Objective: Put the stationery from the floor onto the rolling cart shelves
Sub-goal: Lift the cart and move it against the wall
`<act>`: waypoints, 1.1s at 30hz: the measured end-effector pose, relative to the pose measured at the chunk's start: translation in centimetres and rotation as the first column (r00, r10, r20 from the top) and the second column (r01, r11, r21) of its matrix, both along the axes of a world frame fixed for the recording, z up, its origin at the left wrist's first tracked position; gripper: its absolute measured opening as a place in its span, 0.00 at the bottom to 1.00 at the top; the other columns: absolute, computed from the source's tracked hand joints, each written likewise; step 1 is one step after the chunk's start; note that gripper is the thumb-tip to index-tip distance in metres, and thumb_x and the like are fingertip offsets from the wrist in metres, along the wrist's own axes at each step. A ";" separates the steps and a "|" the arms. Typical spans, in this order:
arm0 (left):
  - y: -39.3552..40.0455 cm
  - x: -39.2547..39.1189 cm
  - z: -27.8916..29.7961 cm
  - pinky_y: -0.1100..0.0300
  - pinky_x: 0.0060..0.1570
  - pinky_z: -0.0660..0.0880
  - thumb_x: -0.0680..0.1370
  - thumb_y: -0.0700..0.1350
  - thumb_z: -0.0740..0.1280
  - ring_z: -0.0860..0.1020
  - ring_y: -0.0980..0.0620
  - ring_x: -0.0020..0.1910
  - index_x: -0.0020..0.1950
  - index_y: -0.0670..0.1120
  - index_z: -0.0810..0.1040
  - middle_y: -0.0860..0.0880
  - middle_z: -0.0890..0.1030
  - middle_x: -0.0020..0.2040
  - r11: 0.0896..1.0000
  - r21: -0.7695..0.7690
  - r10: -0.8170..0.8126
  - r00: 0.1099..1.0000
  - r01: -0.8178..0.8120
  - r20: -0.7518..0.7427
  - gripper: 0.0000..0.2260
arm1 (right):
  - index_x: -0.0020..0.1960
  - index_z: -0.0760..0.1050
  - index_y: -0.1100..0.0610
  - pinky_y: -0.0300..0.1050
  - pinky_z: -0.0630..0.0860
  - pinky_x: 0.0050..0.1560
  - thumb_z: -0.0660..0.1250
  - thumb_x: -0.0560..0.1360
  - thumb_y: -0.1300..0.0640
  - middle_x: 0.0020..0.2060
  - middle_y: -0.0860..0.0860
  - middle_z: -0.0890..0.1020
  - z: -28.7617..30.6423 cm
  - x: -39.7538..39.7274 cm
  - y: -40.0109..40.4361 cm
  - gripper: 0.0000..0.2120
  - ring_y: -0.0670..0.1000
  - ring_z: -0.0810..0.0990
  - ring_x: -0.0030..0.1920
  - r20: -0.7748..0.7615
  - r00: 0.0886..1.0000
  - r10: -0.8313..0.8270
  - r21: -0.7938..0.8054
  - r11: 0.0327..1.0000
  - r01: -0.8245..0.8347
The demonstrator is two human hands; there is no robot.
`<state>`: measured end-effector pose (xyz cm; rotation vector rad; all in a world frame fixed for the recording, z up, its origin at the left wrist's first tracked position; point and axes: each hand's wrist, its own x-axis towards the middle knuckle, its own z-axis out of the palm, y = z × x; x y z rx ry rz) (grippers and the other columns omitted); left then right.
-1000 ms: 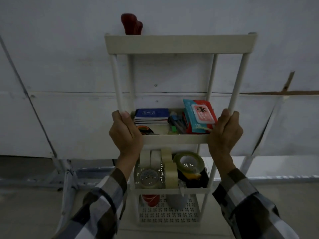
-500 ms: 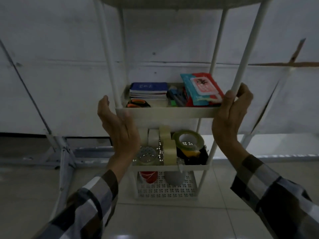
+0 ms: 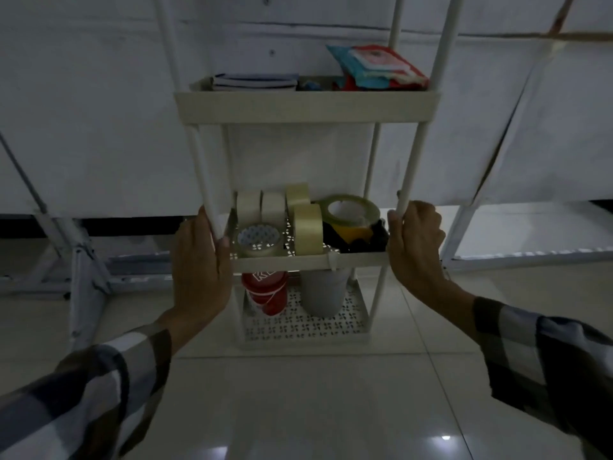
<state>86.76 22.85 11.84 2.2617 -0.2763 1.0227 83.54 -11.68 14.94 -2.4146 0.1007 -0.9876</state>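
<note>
- Left hand (image 3: pixel 202 270) grips rolling cart (image 3: pixel 305 106) front-left post; right hand (image 3: pixel 414 240) grips front-right post.
- Tape rolls (image 3: pixel 308 234) between the posts, on the shelf at hand level.
- Bare floor (image 3: pixel 315 403) in front of cart.

Head camera looks down, close to the cart (image 3: pixel 305 107).

Both arms wore long plaid sleeves in dark and pale checks. The left sleeve (image 3: pixel 86 390) entered from seven o'clock. The right sleeve (image 3: pixel 547 356) entered from four o'clock.
</note>
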 end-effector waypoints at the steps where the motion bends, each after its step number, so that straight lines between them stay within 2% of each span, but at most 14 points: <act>1: 0.2 -0.3 -0.1 0.50 0.51 0.72 0.85 0.48 0.57 0.72 0.47 0.53 0.73 0.43 0.67 0.45 0.71 0.57 1.000 0.005 -0.017 1.000 0.018 -0.019 0.18 | 0.61 0.72 0.60 0.49 0.63 0.52 0.49 0.86 0.46 0.55 0.56 0.72 -0.2 -0.5 -0.4 0.21 0.54 0.69 0.54 -0.041 0.999 -0.005 -0.065 0.998 0.002; 3: 0.8 -0.7 0.0 0.54 0.43 0.74 0.87 0.53 0.57 0.72 0.57 0.45 0.66 0.46 0.69 0.50 0.72 0.51 0.990 -0.043 -0.136 0.987 0.133 -0.079 0.14 | 0.55 0.72 0.59 0.51 0.69 0.47 0.47 0.86 0.44 0.50 0.55 0.74 -0.1 -1.4 -1.1 0.22 0.55 0.71 0.48 -0.140 0.987 0.085 -0.121 0.987 -0.102; 5: 1.4 -0.6 0.5 0.59 0.36 0.72 0.84 0.59 0.62 0.74 0.61 0.40 0.61 0.53 0.67 0.56 0.72 0.45 0.969 -0.053 -0.247 0.954 0.242 -0.171 0.13 | 0.53 0.71 0.57 0.53 0.75 0.44 0.49 0.86 0.43 0.46 0.54 0.77 0.5 -1.8 -1.8 0.20 0.54 0.76 0.45 -0.291 0.929 0.227 -0.035 0.968 -0.248; 8: 1.9 -0.6 1.4 0.58 0.37 0.77 0.76 0.61 0.75 0.79 0.61 0.43 0.59 0.57 0.65 0.59 0.76 0.47 0.953 -0.088 -0.302 0.902 0.289 -0.308 0.22 | 0.61 0.71 0.58 0.53 0.84 0.46 0.59 0.84 0.41 0.48 0.55 0.82 1.1 -1.3 -2.2 0.20 0.54 0.84 0.45 -0.486 0.814 0.317 0.108 0.946 -0.305; 10: 1.8 -0.8 1.6 0.63 0.36 0.77 0.68 0.64 0.79 0.80 0.62 0.43 0.56 0.59 0.67 0.59 0.78 0.48 0.958 -0.134 -0.284 0.900 0.253 -0.332 0.28 | 0.66 0.71 0.58 0.45 0.85 0.41 0.64 0.81 0.40 0.49 0.54 0.84 0.8 -1.2 -2.3 0.23 0.51 0.86 0.41 -0.486 0.809 0.331 0.148 0.943 -0.297; 13: 1.9 -1.3 0.2 0.61 0.37 0.78 0.70 0.60 0.81 0.81 0.59 0.44 0.58 0.55 0.72 0.57 0.80 0.48 0.964 -0.134 -0.262 0.906 0.229 -0.334 0.25 | 0.66 0.71 0.52 0.35 0.81 0.32 0.68 0.79 0.41 0.46 0.49 0.83 -0.1 -1.6 -2.3 0.22 0.47 0.86 0.35 -0.456 0.799 0.391 0.226 0.920 -0.321; 15: 2.3 -1.6 -0.9 0.55 0.37 0.78 0.74 0.53 0.80 0.81 0.54 0.40 0.62 0.49 0.76 0.55 0.81 0.46 0.973 -0.087 -0.232 0.918 0.215 -0.322 0.22 | 0.65 0.71 0.49 0.40 0.83 0.33 0.71 0.78 0.43 0.47 0.49 0.84 -0.6 -1.7 -2.3 0.20 0.49 0.87 0.35 -0.450 0.777 0.441 0.285 0.895 -0.343; 17: 2.8 -1.5 -1.1 0.55 0.36 0.77 0.75 0.47 0.79 0.81 0.51 0.36 0.65 0.44 0.78 0.53 0.81 0.45 0.979 -0.044 -0.205 0.931 0.201 -0.302 0.21 | 0.65 0.74 0.52 0.47 0.86 0.39 0.73 0.77 0.46 0.46 0.53 0.86 -0.9 -1.5 -2.4 0.21 0.52 0.88 0.37 -0.409 0.781 0.472 0.402 0.862 -0.311; 19: 3.1 -1.2 -0.9 0.58 0.36 0.78 0.75 0.45 0.80 0.81 0.54 0.35 0.63 0.43 0.80 0.52 0.82 0.45 0.976 -0.045 -0.216 0.932 0.212 -0.292 0.20 | 0.67 0.74 0.55 0.49 0.87 0.42 0.73 0.77 0.48 0.46 0.55 0.86 -1.1 -1.2 -2.4 0.22 0.52 0.89 0.39 -0.389 0.787 0.479 0.461 0.841 -0.285; 22: 3.4 -0.5 -0.5 0.74 0.34 0.73 0.72 0.45 0.82 0.80 0.64 0.35 0.55 0.47 0.81 0.57 0.82 0.43 0.964 -0.054 -0.264 0.923 0.260 -0.281 0.15 | 0.70 0.73 0.57 0.44 0.86 0.43 0.71 0.79 0.50 0.47 0.55 0.86 -1.4 -0.9 -2.6 0.22 0.50 0.89 0.40 -0.389 0.792 0.470 0.428 0.854 -0.297; 27: 4.0 0.6 -0.3 0.74 0.34 0.74 0.70 0.48 0.83 0.82 0.61 0.35 0.56 0.45 0.83 0.53 0.84 0.40 0.968 -0.007 -0.242 0.932 0.249 -0.271 0.18 | 0.72 0.71 0.55 0.47 0.86 0.47 0.69 0.80 0.48 0.49 0.55 0.86 -1.3 -0.9 -2.7 0.23 0.50 0.89 0.40 -0.377 0.807 0.455 0.356 0.875 -0.327; 29: 4.2 0.7 -0.7 0.76 0.34 0.73 0.70 0.48 0.83 0.81 0.63 0.33 0.56 0.45 0.83 0.59 0.81 0.37 0.968 0.012 -0.240 0.935 0.252 -0.262 0.18 | 0.73 0.70 0.56 0.49 0.86 0.48 0.69 0.80 0.50 0.50 0.55 0.86 -1.5 -1.1 -2.6 0.23 0.50 0.89 0.41 -0.380 0.807 0.452 0.323 0.882 -0.342; 31: 4.2 0.5 -1.1 0.77 0.35 0.73 0.71 0.48 0.82 0.81 0.65 0.35 0.58 0.45 0.83 0.62 0.79 0.40 0.966 -0.004 -0.250 0.934 0.257 -0.255 0.19 | 0.73 0.69 0.55 0.43 0.86 0.46 0.69 0.81 0.53 0.51 0.54 0.86 -1.7 -1.2 -2.7 0.23 0.49 0.89 0.41 -0.376 0.812 0.446 0.292 0.889 -0.352; 33: 4.1 0.3 -1.4 0.74 0.35 0.76 0.73 0.49 0.81 0.81 0.67 0.39 0.62 0.46 0.82 0.59 0.81 0.46 0.963 -0.013 -0.265 0.931 0.270 -0.250 0.21 | 0.74 0.68 0.54 0.36 0.84 0.41 0.71 0.80 0.53 0.51 0.53 0.85 -2.3 -1.2 -2.8 0.25 0.47 0.89 0.40 -0.365 0.823 0.435 0.286 0.894 -0.345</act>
